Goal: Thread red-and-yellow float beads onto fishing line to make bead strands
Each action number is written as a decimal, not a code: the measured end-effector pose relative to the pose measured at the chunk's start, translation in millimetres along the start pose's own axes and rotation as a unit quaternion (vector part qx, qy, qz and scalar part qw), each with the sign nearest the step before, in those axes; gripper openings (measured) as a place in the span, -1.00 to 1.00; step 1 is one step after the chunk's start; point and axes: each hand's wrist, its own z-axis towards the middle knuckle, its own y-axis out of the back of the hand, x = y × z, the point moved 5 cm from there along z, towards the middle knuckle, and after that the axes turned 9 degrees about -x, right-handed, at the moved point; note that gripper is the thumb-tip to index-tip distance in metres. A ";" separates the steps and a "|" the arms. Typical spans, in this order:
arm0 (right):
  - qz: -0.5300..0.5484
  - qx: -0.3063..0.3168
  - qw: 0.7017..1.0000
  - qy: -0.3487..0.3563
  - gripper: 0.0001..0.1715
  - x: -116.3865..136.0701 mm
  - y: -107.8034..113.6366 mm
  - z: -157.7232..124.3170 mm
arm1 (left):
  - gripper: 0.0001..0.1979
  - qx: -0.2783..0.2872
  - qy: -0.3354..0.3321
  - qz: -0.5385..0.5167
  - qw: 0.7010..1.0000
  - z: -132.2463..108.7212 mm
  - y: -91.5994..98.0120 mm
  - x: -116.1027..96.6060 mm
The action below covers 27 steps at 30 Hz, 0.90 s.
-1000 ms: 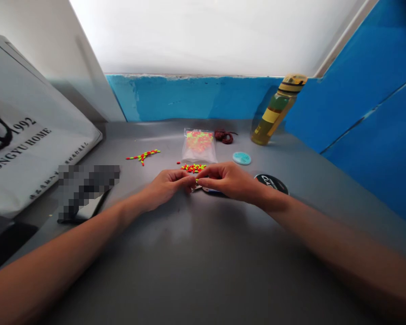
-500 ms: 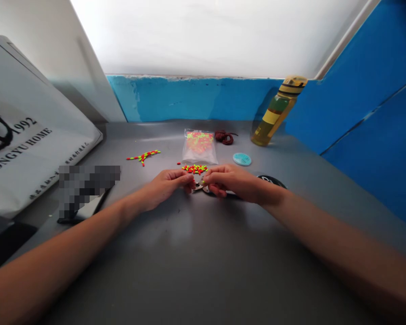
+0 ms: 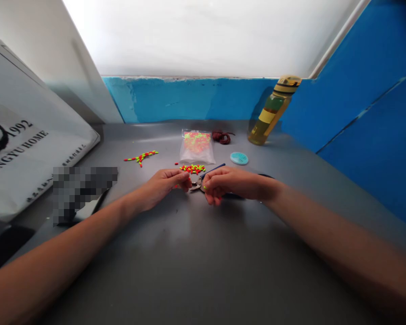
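Wider apart than a second ago, above the desk [image 3: 176,262], the left hand [image 3: 164,184] and right hand [image 3: 233,181] leave a gap between them. The left fingers curl inward; whether they meet or hold anything is too small to tell. Toward the far edge, the clear bag [image 3: 198,158] contains many beads, so plenty looks left to use. The pliers [image 3: 197,184] lie between the hands. Toward the left edge, a branched bead row [image 3: 141,158] seems the part done. The loose pile [image 3: 192,169] lies just beyond the fingers. One green bead [image 3: 205,188] sits at the right fingertips, apparently pinched.
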 end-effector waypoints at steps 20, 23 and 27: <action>-0.091 0.075 0.991 -0.063 -0.88 -4.5 11.9 -12.7 | -0.65 -0.014 0.014 0.012 1.000 -0.2 1.8 1.5; -0.089 0.087 0.990 -0.060 -0.88 -5.1 10.4 -13.8 | -0.65 -0.021 0.021 0.004 1.000 -0.2 1.9 1.0; -0.085 0.078 0.993 -0.035 -0.80 -3.0 10.6 -13.7 | -0.66 -0.026 0.024 -0.009 0.999 -0.4 0.9 -1.7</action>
